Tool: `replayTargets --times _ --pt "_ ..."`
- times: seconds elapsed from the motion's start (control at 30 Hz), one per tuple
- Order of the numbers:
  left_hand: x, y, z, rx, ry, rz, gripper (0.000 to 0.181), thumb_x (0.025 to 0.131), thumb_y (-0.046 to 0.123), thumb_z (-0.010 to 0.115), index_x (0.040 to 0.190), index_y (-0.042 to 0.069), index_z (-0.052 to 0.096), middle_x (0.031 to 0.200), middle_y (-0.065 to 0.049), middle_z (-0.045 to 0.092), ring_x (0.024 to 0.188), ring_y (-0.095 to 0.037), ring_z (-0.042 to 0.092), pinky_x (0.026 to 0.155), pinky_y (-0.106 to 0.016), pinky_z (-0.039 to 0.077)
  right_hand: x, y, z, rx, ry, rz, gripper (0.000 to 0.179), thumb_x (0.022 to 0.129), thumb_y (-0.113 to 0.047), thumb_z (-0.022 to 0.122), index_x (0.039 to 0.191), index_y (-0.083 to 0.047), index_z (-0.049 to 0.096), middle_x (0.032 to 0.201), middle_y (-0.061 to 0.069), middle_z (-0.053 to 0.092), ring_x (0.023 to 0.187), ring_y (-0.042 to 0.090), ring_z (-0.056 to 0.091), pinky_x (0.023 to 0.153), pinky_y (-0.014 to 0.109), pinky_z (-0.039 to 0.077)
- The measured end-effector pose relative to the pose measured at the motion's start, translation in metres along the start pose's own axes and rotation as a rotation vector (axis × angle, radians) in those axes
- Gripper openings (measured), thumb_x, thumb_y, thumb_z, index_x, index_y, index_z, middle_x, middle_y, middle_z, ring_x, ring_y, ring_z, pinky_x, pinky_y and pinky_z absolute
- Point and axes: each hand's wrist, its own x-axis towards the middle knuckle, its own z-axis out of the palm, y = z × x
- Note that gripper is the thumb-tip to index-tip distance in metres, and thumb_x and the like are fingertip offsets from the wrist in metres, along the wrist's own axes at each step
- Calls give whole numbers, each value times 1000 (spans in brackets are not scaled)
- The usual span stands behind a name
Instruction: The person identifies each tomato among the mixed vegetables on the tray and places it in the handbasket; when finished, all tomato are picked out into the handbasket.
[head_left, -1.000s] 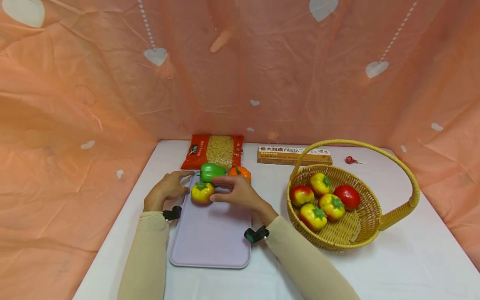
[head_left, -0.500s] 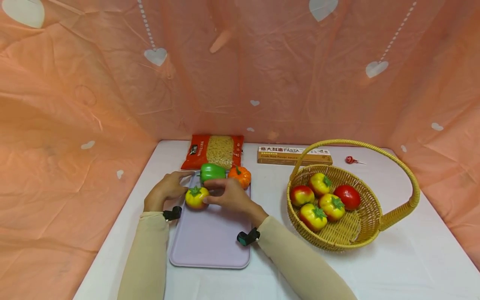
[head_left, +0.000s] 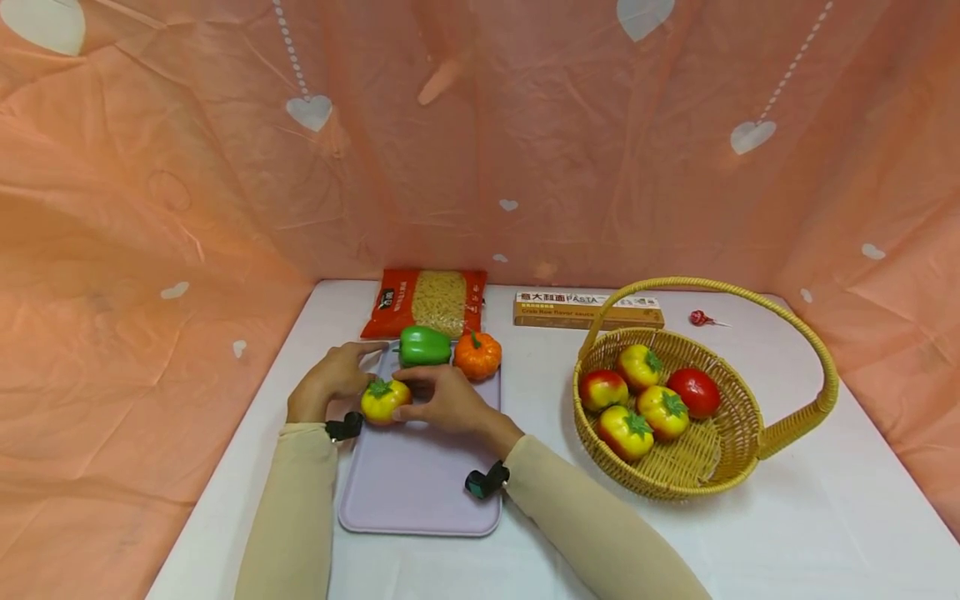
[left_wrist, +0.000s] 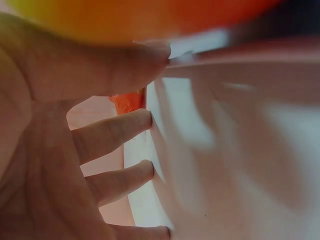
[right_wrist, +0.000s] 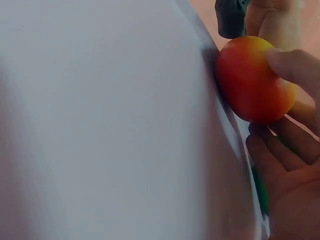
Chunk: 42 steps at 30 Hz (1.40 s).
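A yellow-and-red persimmon (head_left: 385, 402) with a green leafy top is on the upper left of the lilac tray (head_left: 420, 492). My right hand (head_left: 442, 400) holds it from the right; the right wrist view shows the thumb on the persimmon (right_wrist: 255, 82) with fingers on its other side. At the tray's left edge rests my left hand (head_left: 333, 382), thumb close to the persimmon. In the left wrist view its other fingers (left_wrist: 117, 135) are straight and spread, tips against a pale surface. Behind the persimmon lie a green bell pepper (head_left: 424, 346) and a small orange pumpkin (head_left: 477, 356).
A wicker basket (head_left: 701, 467) with a tall handle stands to the right, holding several persimmons (head_left: 626, 433) and a red fruit (head_left: 694, 392). Along the back lie a red bag of pasta (head_left: 431, 302), a pasta box (head_left: 588, 310) and a lollipop (head_left: 700, 318).
My right hand has moved the persimmon left and slightly nearer, toward my left hand and the tray's left edge. The pumpkin now shows fully. My left hand has stayed in place.
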Motion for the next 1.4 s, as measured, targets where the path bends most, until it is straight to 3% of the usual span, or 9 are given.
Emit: replayTargets --times 0.13,0.3,0.5,0.63,0.8,1.17,1.4 --pt "1 -1 -1 25 6 10 67 96 6 68 162 10 54 159 -34 53 149 -57 47 121 -77 37 -9 -4 -6 -9 1 -11 56 91 -17 91 143 -8 72 139 7 76 121 15 74 107 26 58" --pt "2 -2 0 29 18 27 69 94 9 69 161 9 54 159 -33 54 147 -58 48 120 -77 38 -30 -17 -23 103 -7 -9 59 88 -11 92 143 -2 71 139 13 75 126 28 74 106 35 62" --pt "3 -2 0 40 31 59 71 91 11 69 160 7 55 157 -33 55 142 -60 51 116 -76 43 -71 -30 -51 174 -12 -21 59 88 -7 90 143 -2 70 142 13 70 130 30 71 105 33 62" --pt "2 -3 0 38 40 69 71 91 10 68 160 6 55 156 -35 55 141 -62 51 115 -76 43 -100 -36 -72 156 24 -42 58 90 -10 89 144 -6 70 146 11 68 131 27 70 108 29 59" --pt "2 -4 -1 42 52 95 71 89 8 69 159 5 55 152 -37 58 138 -62 53 114 -76 45 -143 -39 -102 154 93 -4 58 91 -10 88 146 -12 70 150 11 66 133 25 69 111 31 58" --pt "1 -3 1 47 38 93 69 91 9 68 159 5 55 153 -35 58 137 -59 55 113 -76 45 -245 -32 -183 -126 275 109 54 92 -7 88 143 -12 71 144 14 70 121 1 71 99 17 58" --pt "2 -3 1 39 32 96 69 92 9 67 159 4 54 153 -35 58 140 -60 52 116 -78 41 -285 -33 -210 -264 324 213 53 92 -11 89 142 -13 72 140 14 68 118 -7 69 95 10 56"
